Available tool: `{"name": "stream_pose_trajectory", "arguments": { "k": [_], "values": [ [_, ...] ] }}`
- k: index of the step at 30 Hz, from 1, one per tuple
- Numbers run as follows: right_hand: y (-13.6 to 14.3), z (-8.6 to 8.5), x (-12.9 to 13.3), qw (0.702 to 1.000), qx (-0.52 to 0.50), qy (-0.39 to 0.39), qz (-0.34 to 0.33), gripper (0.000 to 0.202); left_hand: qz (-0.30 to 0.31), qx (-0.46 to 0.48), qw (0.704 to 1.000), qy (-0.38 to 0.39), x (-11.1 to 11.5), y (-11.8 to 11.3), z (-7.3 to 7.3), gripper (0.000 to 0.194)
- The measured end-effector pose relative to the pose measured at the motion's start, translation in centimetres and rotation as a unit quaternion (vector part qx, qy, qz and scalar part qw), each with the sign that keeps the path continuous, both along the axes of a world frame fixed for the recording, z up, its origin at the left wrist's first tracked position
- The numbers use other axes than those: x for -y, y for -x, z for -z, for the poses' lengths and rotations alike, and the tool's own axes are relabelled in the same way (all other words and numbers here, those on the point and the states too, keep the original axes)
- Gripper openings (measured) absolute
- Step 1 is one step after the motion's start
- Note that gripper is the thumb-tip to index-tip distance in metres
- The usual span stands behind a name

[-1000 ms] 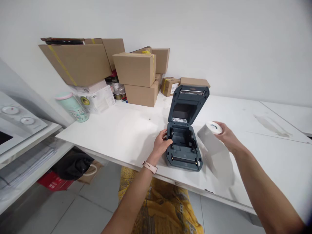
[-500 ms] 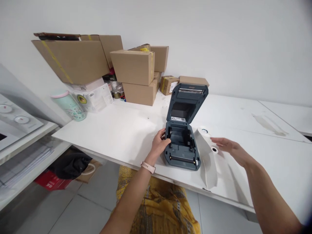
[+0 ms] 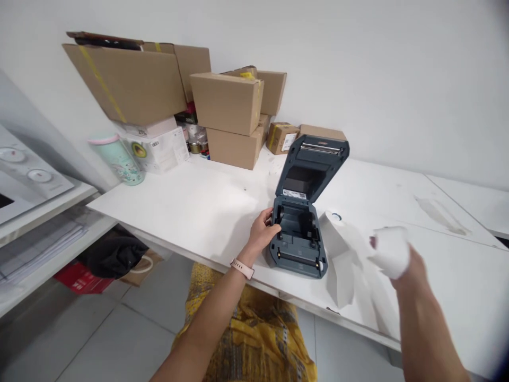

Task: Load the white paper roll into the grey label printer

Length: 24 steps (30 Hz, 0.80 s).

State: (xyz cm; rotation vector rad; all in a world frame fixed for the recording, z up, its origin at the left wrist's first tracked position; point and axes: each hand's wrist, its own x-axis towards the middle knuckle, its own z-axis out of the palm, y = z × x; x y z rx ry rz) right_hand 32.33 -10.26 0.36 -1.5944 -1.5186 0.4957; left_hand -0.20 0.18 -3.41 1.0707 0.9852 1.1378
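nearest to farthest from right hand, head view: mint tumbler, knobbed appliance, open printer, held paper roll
1. Held paper roll: in the right hand
2. Open printer: to that hand's left
3. Mint tumbler: far left
4. Knobbed appliance: left edge

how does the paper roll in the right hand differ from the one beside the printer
The held roll is in the right hand; the other roll rests on the table. The other roll shows its core; the held roll's core is hidden. Both are white.
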Motion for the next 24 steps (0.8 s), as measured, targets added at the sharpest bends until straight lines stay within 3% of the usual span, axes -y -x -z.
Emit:
{"name": "stream_pose_trajectory", "arguments": {
  "k": [3, 5, 8, 9, 11, 15, 19, 24],
  "values": [
    [0.6, -3.9, 0.5, 0.991, -0.111, -0.067, 0.022, 0.076, -0.007, 0.005, 1.000, -0.001, -0.2, -0.1, 0.5, 0.067],
    [2.6, -6.2, 0.3, 0.985, -0.148, -0.070, -0.057, 0.075, -0.013, 0.002, 1.000, -0.002, -0.3, -0.1, 0.8, 0.067],
    [6.8, -8.0, -1.9, 0.964, 0.013, 0.070, -0.257, 0.065, -0.009, 0.000, 1.000, -0.008, -0.3, -0.1, 1.0, 0.068],
    [8.2, -8.0, -3.0, 0.949, 0.091, 0.107, -0.281, 0.057, -0.003, 0.002, 1.000, -0.011, -0.3, -0.1, 1.0, 0.068],
    [10.4, -7.4, -5.6, 0.936, 0.208, 0.100, -0.267, 0.048, 0.002, 0.007, 1.000, -0.013, -0.2, -0.1, 1.0, 0.067],
    [12.1, -4.5, -9.4, 0.903, 0.317, 0.056, -0.285, 0.038, -0.009, 0.008, 1.000, -0.008, -0.3, -0.2, 1.0, 0.065],
    [12.0, -1.9, -10.3, 0.881, 0.367, 0.026, -0.298, 0.030, -0.019, 0.002, 1.000, -0.012, -0.4, -0.2, 1.1, 0.064],
    [11.8, -0.6, -10.5, 0.878, 0.376, 0.029, -0.294, 0.038, -0.014, -0.015, 1.000, -0.014, -0.3, -0.1, 1.0, 0.065]
  ]
}}
